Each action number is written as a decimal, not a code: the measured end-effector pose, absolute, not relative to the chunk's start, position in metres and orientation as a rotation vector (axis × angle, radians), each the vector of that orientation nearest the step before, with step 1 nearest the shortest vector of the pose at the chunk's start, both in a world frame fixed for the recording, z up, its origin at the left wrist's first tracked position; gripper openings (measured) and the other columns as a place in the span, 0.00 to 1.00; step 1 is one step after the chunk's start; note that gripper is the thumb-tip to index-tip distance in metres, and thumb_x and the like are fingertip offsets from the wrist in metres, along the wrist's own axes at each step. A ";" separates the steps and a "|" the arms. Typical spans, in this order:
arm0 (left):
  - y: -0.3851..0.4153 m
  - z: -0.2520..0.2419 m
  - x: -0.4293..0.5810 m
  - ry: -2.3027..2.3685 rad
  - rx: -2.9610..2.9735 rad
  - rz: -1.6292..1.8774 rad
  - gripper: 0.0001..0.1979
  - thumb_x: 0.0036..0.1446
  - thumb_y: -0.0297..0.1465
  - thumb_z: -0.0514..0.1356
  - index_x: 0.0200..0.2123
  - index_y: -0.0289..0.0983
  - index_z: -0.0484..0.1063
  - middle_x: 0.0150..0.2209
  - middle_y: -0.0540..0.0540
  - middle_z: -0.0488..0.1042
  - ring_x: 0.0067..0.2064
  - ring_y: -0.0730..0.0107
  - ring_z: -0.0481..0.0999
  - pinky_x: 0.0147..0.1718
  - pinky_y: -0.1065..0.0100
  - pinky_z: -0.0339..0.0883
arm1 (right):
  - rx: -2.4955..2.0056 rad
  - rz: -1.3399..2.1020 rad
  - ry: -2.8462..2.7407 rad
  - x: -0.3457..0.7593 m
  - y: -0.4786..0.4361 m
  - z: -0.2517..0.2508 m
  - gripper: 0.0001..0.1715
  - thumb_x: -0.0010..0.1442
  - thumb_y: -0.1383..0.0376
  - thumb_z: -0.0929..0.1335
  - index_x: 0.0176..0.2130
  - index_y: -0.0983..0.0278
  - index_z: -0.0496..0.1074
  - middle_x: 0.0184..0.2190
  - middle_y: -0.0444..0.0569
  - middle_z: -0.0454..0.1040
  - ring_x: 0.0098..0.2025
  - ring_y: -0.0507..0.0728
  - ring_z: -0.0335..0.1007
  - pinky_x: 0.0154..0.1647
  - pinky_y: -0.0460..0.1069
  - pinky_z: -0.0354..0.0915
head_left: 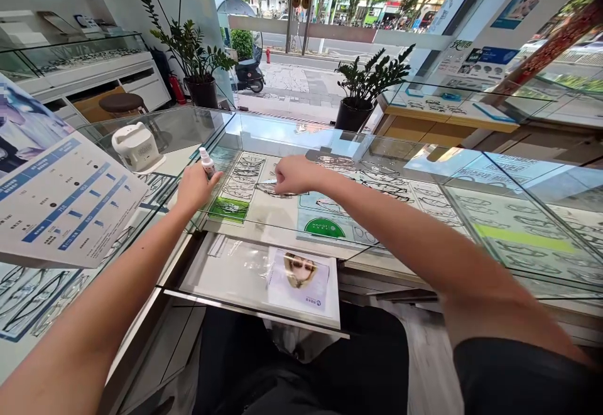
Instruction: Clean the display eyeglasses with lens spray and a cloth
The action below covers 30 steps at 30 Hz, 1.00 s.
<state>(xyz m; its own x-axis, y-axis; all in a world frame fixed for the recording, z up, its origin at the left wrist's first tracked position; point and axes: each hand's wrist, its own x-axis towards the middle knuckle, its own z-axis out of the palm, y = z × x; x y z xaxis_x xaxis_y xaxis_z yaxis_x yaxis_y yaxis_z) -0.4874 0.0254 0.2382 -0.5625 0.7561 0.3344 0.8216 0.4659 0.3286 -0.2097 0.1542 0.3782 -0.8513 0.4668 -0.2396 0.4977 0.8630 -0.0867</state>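
My left hand is wrapped round a small white spray bottle, held upright at the left part of the glass display counter. Its nozzle points up above my fingers. My right hand is closed, knuckles up, over the middle of the counter. A thin-framed pair of glasses shows just below and left of its fingers, with a small pale strip near the fingertips. Whether the fingers grip the glasses or only hover over them I cannot tell.
Rows of spectacle frames lie under the glass around a green card. A pulled-out drawer holds a plastic-wrapped printed packet. A price board stands left, near a white device. Potted plants stand beyond.
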 end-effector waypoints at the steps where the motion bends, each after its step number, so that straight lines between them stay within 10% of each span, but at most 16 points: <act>1: 0.025 0.239 -0.487 -2.565 -1.395 -0.688 0.15 0.70 0.47 0.60 0.42 0.41 0.70 0.45 0.33 0.79 0.53 0.36 0.76 0.47 0.48 0.71 | 0.772 -0.179 2.851 -0.216 0.165 0.369 0.06 0.63 0.65 0.74 0.37 0.67 0.80 0.35 0.51 0.80 0.46 0.62 0.77 0.55 0.56 0.65; 19: 0.024 0.241 -0.484 -2.603 -1.383 -0.637 0.16 0.72 0.48 0.59 0.44 0.41 0.68 0.49 0.33 0.79 0.57 0.37 0.75 0.48 0.51 0.69 | 0.902 -0.148 2.937 -0.216 0.187 0.307 0.07 0.63 0.62 0.74 0.39 0.65 0.80 0.59 0.62 0.75 0.63 0.73 0.67 0.63 0.63 0.61; 30: 0.025 0.240 -0.482 -2.596 -1.373 -0.637 0.17 0.73 0.48 0.58 0.47 0.40 0.70 0.51 0.33 0.79 0.56 0.37 0.74 0.48 0.51 0.68 | 0.292 -0.465 2.925 -0.168 0.052 0.315 0.10 0.70 0.66 0.66 0.45 0.60 0.79 0.44 0.51 0.84 0.43 0.62 0.77 0.34 0.54 0.59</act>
<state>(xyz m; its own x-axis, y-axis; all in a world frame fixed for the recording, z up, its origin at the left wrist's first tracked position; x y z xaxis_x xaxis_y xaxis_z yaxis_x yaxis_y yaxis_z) -0.4818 0.0247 0.2401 -0.5750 0.7570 0.3104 0.8147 0.4948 0.3025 -0.1684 0.0519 0.3151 -0.9673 0.1658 -0.1921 0.2172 0.9324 -0.2890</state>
